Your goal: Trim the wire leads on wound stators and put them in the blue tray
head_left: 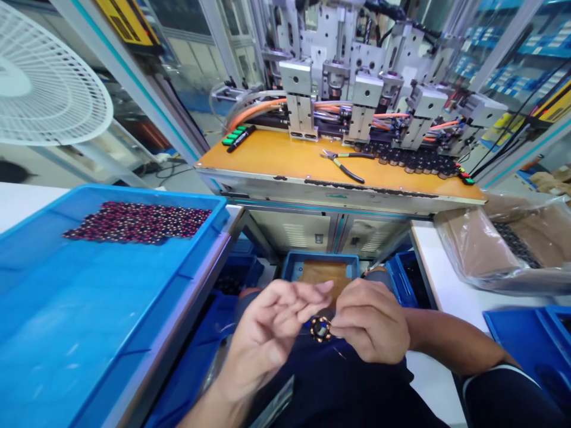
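Observation:
My right hand (pixel 372 321) pinches a small round black part with copper windings (pixel 320 329) over my lap. My left hand (pixel 276 324) hovers just left of the part, its fingers loosely curled and its fingertips close to the part's top; it is slightly blurred. A large blue tray (pixel 89 309) at my left holds a flat patch of several similar dark round parts (pixel 138 222) near its far edge.
An orange worktop (pixel 289 157) ahead carries pliers (pixel 343 163), green-capped markers (pixel 238 138) and a row of dark parts (pixel 414 160) under a machine. Plastic bags (pixel 504 244) lie right. A small blue bin (pixel 321 270) stands below. A white fan (pixel 40 83) is upper left.

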Available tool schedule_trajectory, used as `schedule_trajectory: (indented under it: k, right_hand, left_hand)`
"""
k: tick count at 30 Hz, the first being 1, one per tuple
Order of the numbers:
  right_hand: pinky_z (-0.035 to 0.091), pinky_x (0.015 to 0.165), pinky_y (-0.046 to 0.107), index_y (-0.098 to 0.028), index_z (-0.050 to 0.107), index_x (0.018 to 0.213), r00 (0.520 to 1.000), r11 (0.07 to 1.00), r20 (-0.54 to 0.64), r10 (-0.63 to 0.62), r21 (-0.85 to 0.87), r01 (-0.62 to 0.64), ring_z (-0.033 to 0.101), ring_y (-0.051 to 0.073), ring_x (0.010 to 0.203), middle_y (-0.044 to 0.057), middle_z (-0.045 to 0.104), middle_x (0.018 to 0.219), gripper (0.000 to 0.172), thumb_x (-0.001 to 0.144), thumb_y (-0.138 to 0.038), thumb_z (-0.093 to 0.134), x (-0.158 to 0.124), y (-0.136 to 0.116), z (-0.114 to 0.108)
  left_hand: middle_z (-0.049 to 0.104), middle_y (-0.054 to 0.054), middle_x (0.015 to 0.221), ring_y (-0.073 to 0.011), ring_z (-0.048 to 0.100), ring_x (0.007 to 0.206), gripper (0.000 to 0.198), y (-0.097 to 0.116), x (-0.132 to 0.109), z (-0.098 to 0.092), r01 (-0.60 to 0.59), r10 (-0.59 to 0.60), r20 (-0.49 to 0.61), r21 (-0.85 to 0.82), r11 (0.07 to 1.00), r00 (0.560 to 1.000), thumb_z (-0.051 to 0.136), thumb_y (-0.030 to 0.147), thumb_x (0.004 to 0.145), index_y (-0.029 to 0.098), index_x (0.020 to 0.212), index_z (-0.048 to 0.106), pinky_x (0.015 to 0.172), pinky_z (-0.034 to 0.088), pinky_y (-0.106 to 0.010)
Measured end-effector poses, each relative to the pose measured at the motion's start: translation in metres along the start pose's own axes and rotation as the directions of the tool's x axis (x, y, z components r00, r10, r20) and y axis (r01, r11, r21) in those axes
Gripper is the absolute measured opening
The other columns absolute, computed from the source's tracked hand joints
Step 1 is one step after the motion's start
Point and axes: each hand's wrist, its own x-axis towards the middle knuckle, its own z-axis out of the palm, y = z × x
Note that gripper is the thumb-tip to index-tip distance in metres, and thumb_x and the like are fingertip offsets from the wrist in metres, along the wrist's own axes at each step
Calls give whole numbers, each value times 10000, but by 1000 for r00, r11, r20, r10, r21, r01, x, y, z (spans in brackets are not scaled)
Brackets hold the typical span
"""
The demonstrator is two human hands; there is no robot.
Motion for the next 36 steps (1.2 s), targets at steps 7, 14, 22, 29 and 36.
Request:
schedule_trajectory:
  k: [7,14,22,29,36]
  right_hand:
    - [498,584,255,-125,622,896,994,994,97,-51,-93,60,578,129,651,50,624,757,108,964,-152,544,7,-1,-7]
    - [518,602,247,-162,611,908,993,980,75,96,-179,-81,592,129,656,35,637,773,72,921,-106,567,10,-3,-7]
    - [514,573,220,-188,579,931,958,988,283,-40,-129,80,593,105,600,2,624,704,134,1018,-174,477,31,-9,-18]
    - [543,603,242,-154,590,941,934,963,348,-78,-216,161,642,120,655,31,654,762,126,1014,-138,488,39,-9,-19]
    - [558,584,240,-165,593,953,941,961,338,-23,-253,114,655,123,647,32,652,760,103,999,-131,508,49,-14,-19]
  left_hand:
    - [650,-1,713,-106,618,624,234,2,-1,4,108,-127,108,171,979,986,707,380,896,177,1011,687,617,494,-210]
    - [722,-41,1141,-148,737,835,187,-1,-3,6,-103,102,13,59,993,995,838,128,746,190,791,667,792,584,-286]
    - [740,-62,909,-184,731,902,508,-10,8,2,85,-67,141,-126,988,988,818,583,715,167,955,654,817,545,-273]
    - [694,18,679,-101,672,526,305,-15,1,-5,87,-69,156,-109,990,985,793,335,830,189,996,582,488,478,-156]
    - [759,-42,1090,-235,733,1039,253,-1,4,-4,-145,157,14,-300,943,988,915,275,662,209,816,726,913,549,-362]
